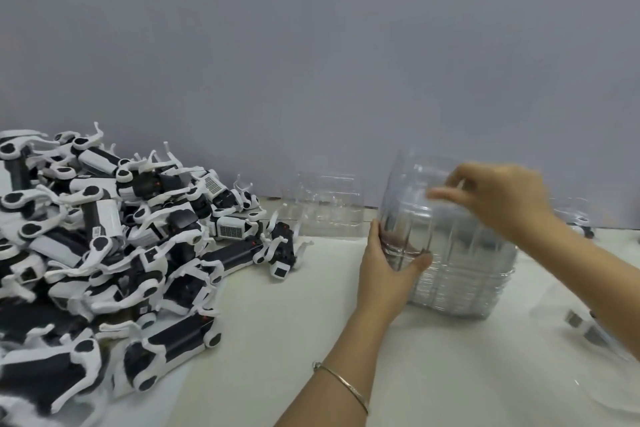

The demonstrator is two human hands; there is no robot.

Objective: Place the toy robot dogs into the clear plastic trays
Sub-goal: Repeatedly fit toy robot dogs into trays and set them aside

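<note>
Separating one tray from the stack of clear plastic trays (464,274) appears to be the step in hand; no dog is seen in a tray yet. The stack stands on the white table (311,340). All positions below are given relative to the stack.

Left hand (388,267): clamped on the stack's left face, with the thumb wrapped across the near side. It appears to steady the stack.

Right hand (498,198): over the stack's top edge, fingers angled down toward the uppermost tray. Motion blur hides the fingertips, so it cannot be told whether they pinch the rim or only touch it.

Toy robot dogs (104,253): heaped in a large pile to the left of the stack, well apart from both hands. At the pile's right fringe one dark-bodied dog (228,258) lies with its long axis running roughly left to right, one end toward the stack.

Loose tray (325,208): propped at the wall (311,80), behind and to the left of the stack, just beside the pile's far edge.

Governing relation: the dogs lie left of the stack, so the left hand is the nearer one. It would first have to release the stack. A sideways reach would probably meet the fringe dog end-on.
</note>
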